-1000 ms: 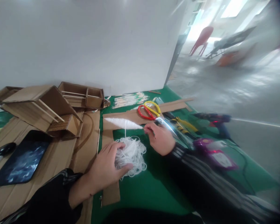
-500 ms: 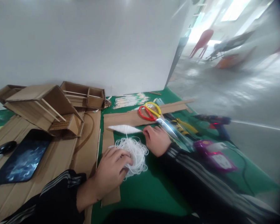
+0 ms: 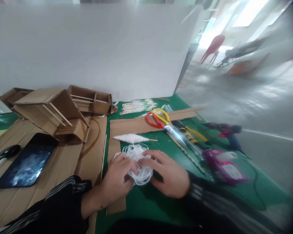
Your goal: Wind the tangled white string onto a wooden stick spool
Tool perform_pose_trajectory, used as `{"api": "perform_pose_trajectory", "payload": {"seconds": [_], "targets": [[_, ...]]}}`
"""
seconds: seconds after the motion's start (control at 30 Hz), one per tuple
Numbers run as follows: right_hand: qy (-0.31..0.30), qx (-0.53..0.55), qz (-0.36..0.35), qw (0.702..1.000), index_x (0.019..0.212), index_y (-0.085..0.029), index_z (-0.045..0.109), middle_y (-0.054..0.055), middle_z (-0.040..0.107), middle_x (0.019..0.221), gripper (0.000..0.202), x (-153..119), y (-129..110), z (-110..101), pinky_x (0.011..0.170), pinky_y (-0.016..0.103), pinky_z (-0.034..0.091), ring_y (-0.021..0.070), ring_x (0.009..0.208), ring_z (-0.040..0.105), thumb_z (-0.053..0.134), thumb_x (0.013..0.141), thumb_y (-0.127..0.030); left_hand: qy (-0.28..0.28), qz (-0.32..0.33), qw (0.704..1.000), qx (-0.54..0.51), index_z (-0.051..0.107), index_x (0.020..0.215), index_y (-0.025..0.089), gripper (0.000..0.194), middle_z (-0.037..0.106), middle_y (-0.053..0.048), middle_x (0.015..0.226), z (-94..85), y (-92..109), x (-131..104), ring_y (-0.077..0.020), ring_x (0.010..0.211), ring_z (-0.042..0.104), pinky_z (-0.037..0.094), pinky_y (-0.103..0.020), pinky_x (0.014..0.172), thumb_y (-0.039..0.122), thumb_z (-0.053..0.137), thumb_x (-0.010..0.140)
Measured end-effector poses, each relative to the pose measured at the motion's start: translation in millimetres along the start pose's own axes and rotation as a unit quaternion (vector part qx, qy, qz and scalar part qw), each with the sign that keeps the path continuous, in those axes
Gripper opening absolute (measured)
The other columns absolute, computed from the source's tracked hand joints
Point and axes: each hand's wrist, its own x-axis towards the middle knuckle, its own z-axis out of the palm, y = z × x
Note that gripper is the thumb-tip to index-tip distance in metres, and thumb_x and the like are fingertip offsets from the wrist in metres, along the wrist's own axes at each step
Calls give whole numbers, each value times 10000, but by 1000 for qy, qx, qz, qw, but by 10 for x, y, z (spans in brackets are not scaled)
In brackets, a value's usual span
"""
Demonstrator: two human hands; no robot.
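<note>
A loose tangle of white string lies on the green tabletop in front of me. My left hand grips its left side, fingers curled into the strands. On the right side, my right hand has its thumb and fingers bent around the string. Just beyond the tangle rests a thin wooden stick with white string wound thickly around it, tapered toward its end. One strand runs from that winding down into the tangle. Neither hand touches the stick.
Scissors with red and yellow handles lie beyond my right hand, beside pliers, a glue gun and a purple device. At left are cardboard boxes and a phone. Wooden sticks lie at the back.
My right hand has let go of the wound stick's end and come down toward me onto the string tangle. The stick stays lying on the table. My left hand remains on the tangle.
</note>
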Motion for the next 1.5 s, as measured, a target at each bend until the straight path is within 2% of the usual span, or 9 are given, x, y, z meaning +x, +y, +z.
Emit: {"api": "perform_pose_trajectory", "payload": {"seconds": [0.17, 0.33, 0.5, 0.63, 0.83, 1.07, 1.27, 1.4, 1.5], "targets": [[2, -97, -32, 995, 913, -196, 619, 69, 661, 1041, 196, -51, 160, 71, 735, 326, 396, 198, 840, 549, 602, 742, -101, -41, -26, 999, 23, 497, 828, 191, 194, 522, -28, 822, -87, 138, -61, -193, 801, 493, 397, -322, 703, 56, 499, 689], [34, -177, -56, 982, 902, -184, 622, 77, 680, 1006, 100, -135, 267, 6, 707, 327, 372, 195, 830, 551, 580, 812, -170, -127, 53, 983, 119, 543, 934, 194, 178, 506, -34, 799, -208, 253, -164, -217, 795, 475, 390, -367, 731, 145, 538, 763], [36, -198, -27, 979, 896, -176, 629, 74, 682, 980, 128, -219, 373, -37, 708, 329, 382, 206, 822, 548, 600, 774, -151, -105, 95, 950, 278, 537, 1156, 169, 274, 576, -59, 854, -274, 263, -217, -232, 835, 489, 390, -391, 775, 230, 527, 889], [13, -177, -2, 984, 918, -176, 636, 91, 663, 1035, 191, -260, 358, -89, 734, 348, 407, 222, 836, 547, 626, 731, -141, -114, 105, 927, 342, 587, 1052, 188, 177, 604, -30, 819, -268, 232, -222, -231, 840, 506, 386, -383, 766, 195, 565, 877], [39, -92, -53, 994, 1150, -193, 601, 117, 617, 1201, 380, -251, -28, -196, 855, 420, 404, 277, 1066, 531, 624, 775, -250, -104, 134, 931, 325, 607, 975, 215, 169, 633, -28, 1014, -242, 216, -255, -248, 1011, 510, 371, -394, 925, 197, 643, 811], [18, -28, -107, 994, 912, -168, 627, 55, 698, 886, 138, -207, -89, -63, 793, 371, 375, 210, 933, 586, 589, 854, -288, -199, 238, 923, 228, 592, 1035, 144, 222, 601, -51, 1238, -274, 163, -191, -223, 1265, 422, 200, -354, 1165, 269, 593, 851], [17, -31, -100, 994, 847, -168, 595, 57, 669, 818, 88, -258, 15, -25, 767, 365, 379, 205, 875, 574, 583, 834, -254, -250, 242, 901, 260, 594, 968, 144, 244, 651, -69, 1020, -193, 79, -104, -259, 1053, 531, 318, -434, 1051, 340, 625, 825], [0, -46, -104, 994, 974, -169, 626, 57, 652, 829, 164, -261, 12, -40, 776, 380, 388, 210, 866, 552, 574, 835, -238, -217, 219, 905, 292, 494, 1270, 123, 475, 635, -92, 1002, -130, 105, -71, -264, 958, 538, 371, -444, 927, 421, 514, 901], [4, -53, -105, 993, 808, -182, 639, 54, 615, 790, 103, -275, 36, -44, 746, 372, 397, 206, 832, 536, 566, 838, -248, -188, 206, 916, 289, 527, 1244, 143, 529, 623, -94, 950, -81, 115, -51, -269, 920, 531, 388, -424, 849, 543, 446, 907]]}}
